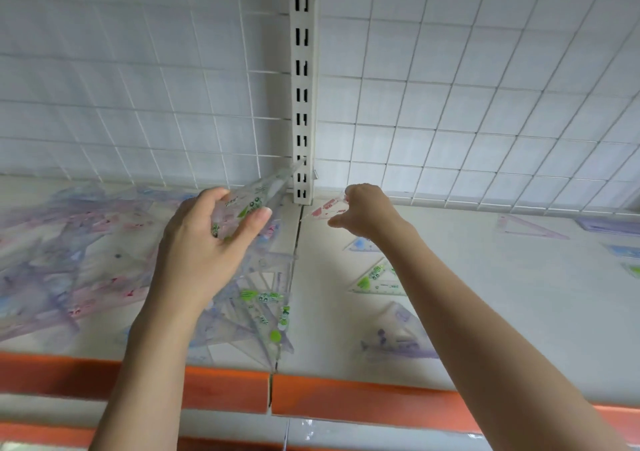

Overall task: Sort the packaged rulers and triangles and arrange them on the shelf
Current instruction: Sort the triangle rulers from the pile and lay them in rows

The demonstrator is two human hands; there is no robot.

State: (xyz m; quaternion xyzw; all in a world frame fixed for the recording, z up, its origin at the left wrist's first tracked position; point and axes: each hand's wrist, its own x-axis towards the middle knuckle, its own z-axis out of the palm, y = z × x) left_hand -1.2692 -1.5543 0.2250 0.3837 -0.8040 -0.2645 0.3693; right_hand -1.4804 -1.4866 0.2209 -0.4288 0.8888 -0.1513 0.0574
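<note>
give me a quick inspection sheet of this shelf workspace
surface: white shelf with an orange front edge.
job's things: mixed pile of packaged triangles on the left; single triangles laid apart on the right, green-printed triangle among them.
clutter: nothing seen.
grips: left hand holds a green-printed clear triangle; right hand pinches a red-printed triangle near the back.
cables: nothing seen.
surroundings: white wire grid back panel, slotted upright.
</note>
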